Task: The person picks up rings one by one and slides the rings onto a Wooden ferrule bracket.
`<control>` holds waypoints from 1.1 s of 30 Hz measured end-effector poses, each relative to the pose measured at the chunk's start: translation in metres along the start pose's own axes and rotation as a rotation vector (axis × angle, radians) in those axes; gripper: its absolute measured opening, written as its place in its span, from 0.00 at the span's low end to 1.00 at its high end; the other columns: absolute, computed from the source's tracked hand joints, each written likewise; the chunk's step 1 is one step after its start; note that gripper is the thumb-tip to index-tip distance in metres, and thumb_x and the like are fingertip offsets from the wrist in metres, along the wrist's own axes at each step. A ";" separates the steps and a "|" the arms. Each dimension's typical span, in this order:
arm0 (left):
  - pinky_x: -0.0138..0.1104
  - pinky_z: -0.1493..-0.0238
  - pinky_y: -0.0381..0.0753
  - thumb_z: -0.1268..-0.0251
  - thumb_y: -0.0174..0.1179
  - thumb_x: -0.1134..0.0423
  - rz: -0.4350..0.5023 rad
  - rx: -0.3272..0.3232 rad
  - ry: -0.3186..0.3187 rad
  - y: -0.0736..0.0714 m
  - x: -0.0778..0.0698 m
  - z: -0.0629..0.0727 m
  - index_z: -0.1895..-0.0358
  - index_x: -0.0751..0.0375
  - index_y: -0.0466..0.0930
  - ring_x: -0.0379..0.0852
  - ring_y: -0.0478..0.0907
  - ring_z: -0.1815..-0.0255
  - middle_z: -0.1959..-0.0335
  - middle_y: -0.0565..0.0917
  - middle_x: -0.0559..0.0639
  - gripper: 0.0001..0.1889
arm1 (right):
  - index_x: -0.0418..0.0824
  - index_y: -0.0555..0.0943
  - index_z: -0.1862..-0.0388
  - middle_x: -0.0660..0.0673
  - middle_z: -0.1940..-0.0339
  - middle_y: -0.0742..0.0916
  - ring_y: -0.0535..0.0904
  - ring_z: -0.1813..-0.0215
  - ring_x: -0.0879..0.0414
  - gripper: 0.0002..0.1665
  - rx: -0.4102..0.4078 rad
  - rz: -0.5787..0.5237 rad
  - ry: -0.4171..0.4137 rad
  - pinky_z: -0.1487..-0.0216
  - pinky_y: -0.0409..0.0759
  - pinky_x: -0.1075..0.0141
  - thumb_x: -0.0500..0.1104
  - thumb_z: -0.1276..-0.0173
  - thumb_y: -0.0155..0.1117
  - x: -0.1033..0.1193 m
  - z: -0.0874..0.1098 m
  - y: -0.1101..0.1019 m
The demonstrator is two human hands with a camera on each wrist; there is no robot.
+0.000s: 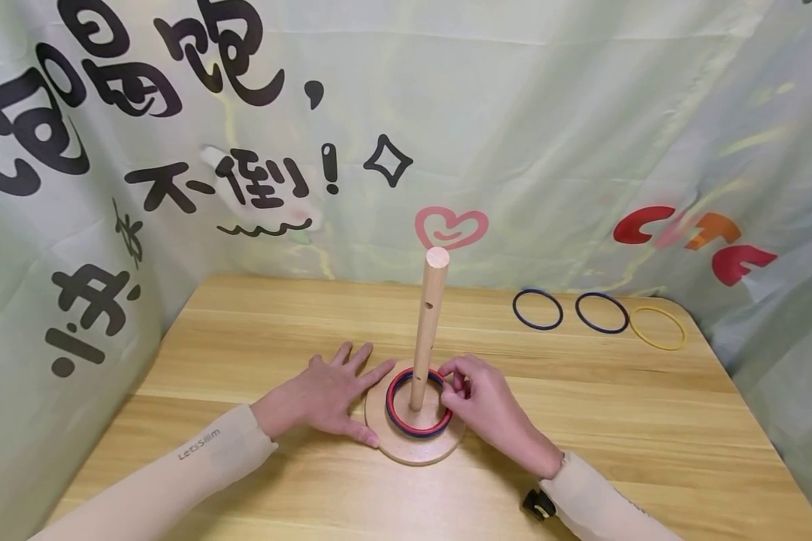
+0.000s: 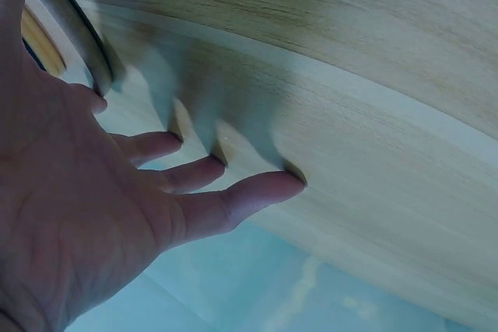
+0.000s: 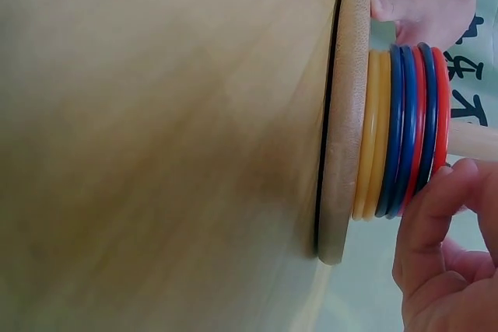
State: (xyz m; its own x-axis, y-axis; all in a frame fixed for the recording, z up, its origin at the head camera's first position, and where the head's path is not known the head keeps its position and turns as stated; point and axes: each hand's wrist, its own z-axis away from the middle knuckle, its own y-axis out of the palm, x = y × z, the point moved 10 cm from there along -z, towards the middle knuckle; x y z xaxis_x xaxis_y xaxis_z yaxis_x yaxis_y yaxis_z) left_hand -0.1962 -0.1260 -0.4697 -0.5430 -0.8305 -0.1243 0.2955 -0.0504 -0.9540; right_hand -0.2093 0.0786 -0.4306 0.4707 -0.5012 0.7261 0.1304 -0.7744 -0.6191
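The red ring (image 3: 443,91) lies round the peg (image 1: 431,323), topmost in a stack of rings (image 3: 397,130) that runs below it blue, red, two blue and two yellow, down to the round wooden base (image 1: 416,451). On the peg's right, the right hand (image 1: 483,398) has thumb and finger bent in, pinching the red ring's edge. On the peg's left, the left hand (image 1: 331,391) lies spread, thumb and forefinger touching the base. The hands are apart, the peg between them.

The step in hand looks like settling the red ring on the stack, though lifting it off would look much the same. Either way, the next move would call for a steady base and a ring kept level round the peg.

Beyond the peg and to its right, a navy ring (image 1: 515,306), a second navy ring (image 1: 577,306) and a pale yellow ring (image 1: 665,349) lie on the table (image 1: 649,421); whether the last two touch is hard to tell.

The right fingers' inner sides are hidden, so the firmness of the pinch is unclear. The right wrist view cuts off the peg's top; the left wrist view catches only the base's edge.
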 end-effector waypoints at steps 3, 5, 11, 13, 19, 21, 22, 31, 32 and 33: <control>0.80 0.44 0.71 0.45 0.61 0.13 -0.001 0.002 0.002 -0.001 0.000 -0.001 0.08 0.41 0.49 0.81 0.55 0.18 0.13 0.54 0.70 0.66 | 0.40 0.88 0.58 0.54 0.71 0.77 0.75 0.68 0.60 0.11 -0.007 0.003 0.011 0.68 0.76 0.68 0.28 0.35 0.73 -0.002 0.001 -0.001; 0.81 0.44 0.71 0.45 0.61 0.13 0.000 0.005 0.001 -0.001 0.000 -0.002 0.08 0.40 0.49 0.81 0.54 0.18 0.12 0.53 0.70 0.65 | 0.40 0.88 0.57 0.54 0.71 0.77 0.75 0.68 0.60 0.10 -0.015 0.011 0.014 0.68 0.76 0.68 0.30 0.34 0.73 -0.002 0.001 -0.004; 0.82 0.45 0.70 0.45 0.62 0.14 0.009 0.004 0.010 -0.002 0.000 -0.002 0.08 0.43 0.49 0.82 0.54 0.18 0.13 0.54 0.71 0.66 | 0.37 0.88 0.52 0.52 0.71 0.78 0.76 0.70 0.61 0.12 -0.046 -0.003 0.054 0.70 0.75 0.68 0.30 0.33 0.71 -0.010 0.002 -0.018; 0.82 0.45 0.70 0.45 0.63 0.14 0.013 0.006 0.012 -0.002 0.000 -0.001 0.08 0.43 0.49 0.82 0.54 0.18 0.13 0.53 0.71 0.66 | 0.36 0.88 0.51 0.52 0.70 0.78 0.77 0.69 0.60 0.12 -0.059 -0.014 0.074 0.70 0.76 0.68 0.29 0.32 0.71 -0.015 0.003 -0.025; 0.82 0.43 0.69 0.45 0.62 0.13 0.015 0.016 0.004 -0.001 0.000 -0.002 0.08 0.40 0.48 0.81 0.53 0.17 0.12 0.52 0.70 0.65 | 0.34 0.87 0.48 0.48 0.64 0.82 0.80 0.63 0.54 0.14 -0.104 -0.057 0.134 0.65 0.80 0.69 0.27 0.30 0.70 -0.039 0.003 -0.047; 0.82 0.43 0.69 0.45 0.62 0.13 0.014 0.012 0.004 -0.001 0.000 -0.002 0.08 0.40 0.48 0.81 0.53 0.17 0.12 0.52 0.69 0.66 | 0.34 0.87 0.47 0.46 0.62 0.84 0.79 0.62 0.52 0.13 -0.116 -0.078 0.173 0.65 0.79 0.69 0.28 0.28 0.69 -0.050 0.001 -0.057; 0.82 0.43 0.69 0.46 0.62 0.13 0.016 0.010 0.006 0.000 0.000 -0.002 0.08 0.41 0.49 0.82 0.53 0.17 0.12 0.53 0.70 0.66 | 0.34 0.87 0.46 0.45 0.60 0.84 0.79 0.61 0.52 0.13 -0.118 -0.080 0.192 0.65 0.78 0.69 0.29 0.27 0.69 -0.055 0.000 -0.061; 0.81 0.43 0.70 0.46 0.61 0.12 0.006 0.005 0.004 0.002 0.000 -0.001 0.08 0.40 0.48 0.81 0.54 0.18 0.13 0.54 0.69 0.66 | 0.32 0.82 0.32 0.37 0.45 0.86 0.81 0.58 0.50 0.21 -0.046 0.003 0.336 0.65 0.80 0.63 0.42 0.16 0.66 -0.103 -0.016 -0.097; 0.81 0.43 0.70 0.46 0.61 0.12 0.004 0.004 0.004 0.002 0.000 -0.001 0.08 0.41 0.49 0.81 0.54 0.18 0.13 0.54 0.69 0.66 | 0.32 0.81 0.31 0.36 0.44 0.86 0.82 0.56 0.49 0.22 -0.051 0.013 0.341 0.63 0.80 0.63 0.42 0.16 0.66 -0.107 -0.018 -0.101; 0.81 0.43 0.70 0.46 0.61 0.12 0.003 0.003 0.004 0.002 0.000 -0.001 0.08 0.41 0.49 0.81 0.54 0.18 0.13 0.54 0.69 0.66 | 0.32 0.81 0.31 0.35 0.43 0.86 0.82 0.55 0.48 0.22 -0.058 0.022 0.346 0.62 0.80 0.62 0.43 0.16 0.66 -0.111 -0.021 -0.105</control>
State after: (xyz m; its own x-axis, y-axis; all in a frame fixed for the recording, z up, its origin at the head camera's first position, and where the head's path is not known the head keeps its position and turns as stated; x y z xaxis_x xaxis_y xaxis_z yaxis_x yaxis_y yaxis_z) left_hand -0.1967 -0.1252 -0.4716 -0.5456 -0.8282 -0.1280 0.2993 -0.0499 -0.9529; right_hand -0.2934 0.2076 -0.4404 0.1483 -0.6115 0.7772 0.0694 -0.7776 -0.6250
